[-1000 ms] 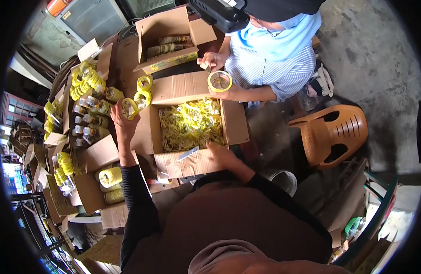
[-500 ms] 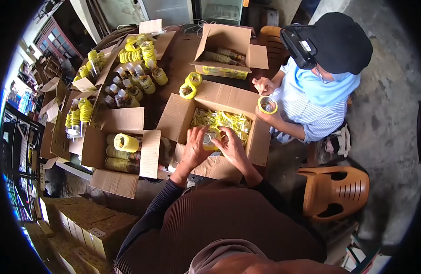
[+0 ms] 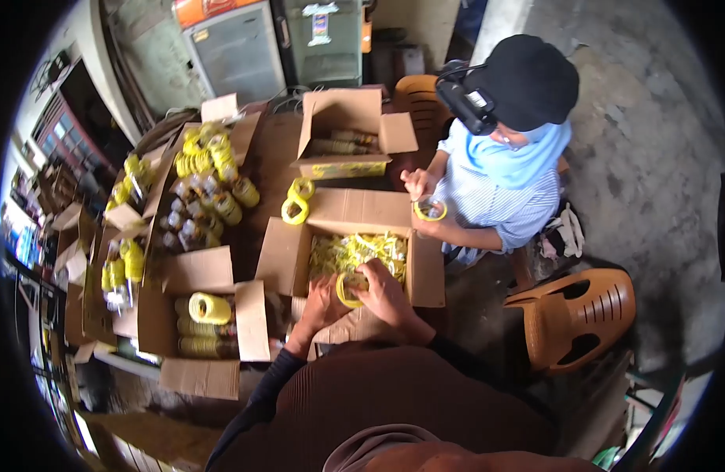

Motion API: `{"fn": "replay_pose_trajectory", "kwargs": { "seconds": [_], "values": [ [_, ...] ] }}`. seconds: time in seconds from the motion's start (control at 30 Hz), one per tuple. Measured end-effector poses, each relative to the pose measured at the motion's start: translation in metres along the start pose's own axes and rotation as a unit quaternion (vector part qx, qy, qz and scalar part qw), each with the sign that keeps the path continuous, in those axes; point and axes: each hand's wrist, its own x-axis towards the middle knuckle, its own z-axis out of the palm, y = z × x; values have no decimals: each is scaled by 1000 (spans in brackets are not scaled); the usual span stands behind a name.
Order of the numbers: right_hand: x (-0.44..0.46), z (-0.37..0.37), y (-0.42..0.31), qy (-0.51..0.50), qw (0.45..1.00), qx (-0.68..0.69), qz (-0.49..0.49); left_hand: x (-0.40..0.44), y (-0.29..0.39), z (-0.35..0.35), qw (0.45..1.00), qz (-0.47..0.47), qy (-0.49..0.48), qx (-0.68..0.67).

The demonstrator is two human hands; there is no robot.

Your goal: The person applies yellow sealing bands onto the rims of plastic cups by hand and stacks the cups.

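Above the front side of an open carton (image 3: 276, 256) filled with yellow and white strips, both of my hands meet at a round container with a yellow rim (image 3: 341, 294). My left hand (image 3: 322, 305) is closed against its left side, fingertips partly hidden. My right hand (image 3: 384, 295) grips it from the right, fingers bent over the top. The container's mouth is tilted upward, and its inside is hard to make out. Two yellow ring-shaped pieces (image 3: 296, 209) rest at the carton's back left corner.
A co-worker (image 3: 500, 177) at the right holds a clear yellow-rimmed cup (image 3: 431, 208). An open box (image 3: 209, 271) of stacked yellow-rimmed pieces stands left. Several capped bottles (image 3: 205, 206) lie behind it. Another box (image 3: 343, 126) is at the back, an orange chair (image 3: 571, 315) at right.
My view has shifted, so the scene sits lower and further left. The container in my hands has turned, showing its yellow rim instead of a clear, shiny round end. The co-worker still holds a cup.
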Motion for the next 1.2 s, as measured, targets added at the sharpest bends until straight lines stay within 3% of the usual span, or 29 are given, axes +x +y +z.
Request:
{"fn": "replay_pose_trajectory", "kwargs": {
  "seconds": [0.03, 0.1, 0.2, 0.27, 0.3, 0.33, 0.4, 0.47, 0.6, 0.73, 0.93, 1.0, 1.07, 1.1, 1.13, 1.2],
  "values": [
    [-3, -2, 1, -9, 1000, -5, 11, 0, 13, -6, 1000, -9, 12, -6],
    [-4, -8, -1, -44, 997, -20, 56, 7, 5, 0, 998, 21, -60, -10],
    [-15, -9, 4, -59, 996, -44, 48, 8, 7, 3, 994, 57, -92, 3],
    [-24, -7, 10, -69, 994, -61, 60, 12, 7, 3, 985, 64, -149, -64],
    [-27, -7, 11, -75, 994, -60, 59, 23, 23, -15, 963, 59, -186, -187],
    [-31, -7, 10, -83, 993, -57, 61, 21, 20, -7, 966, 122, -125, -191],
    [-42, -4, 18, -81, 993, -61, 53, 16, 20, -10, 959, 57, -182, -209],
    [-42, -17, 8, -167, 979, -99, 68, 13, 21, -11, 933, 5, -260, -249],
    [-57, -14, 5, -202, 970, -90, 102, 11, 42, -30, 901, 0, -320, -293],
    [-60, -15, 10, -165, 984, -17, 57, 7, 40, -25, 893, 23, -311, -324],
    [-52, -14, 17, -170, 984, 21, 53, -3, 48, -31, 885, 49, -200, -418],
    [-54, -9, 22, -124, 989, 46, 72, -2, 65, -34, 956, 155, -64, -242],
    [-51, -7, 27, -146, 985, 48, 84, -1, 67, -37, 933, 168, -44, -314],
    [-51, -3, 30, -118, 988, 55, 78, -5, 53, -23, 943, 110, -98, -298],
    [-50, -2, 33, -89, 992, 60, 70, -5, 53, -17, 945, 107, -96, -295],
    [-48, -2, 33, -82, 991, 83, 69, -4, 57, -4, 982, 68, -59, -164]
  ]
}}
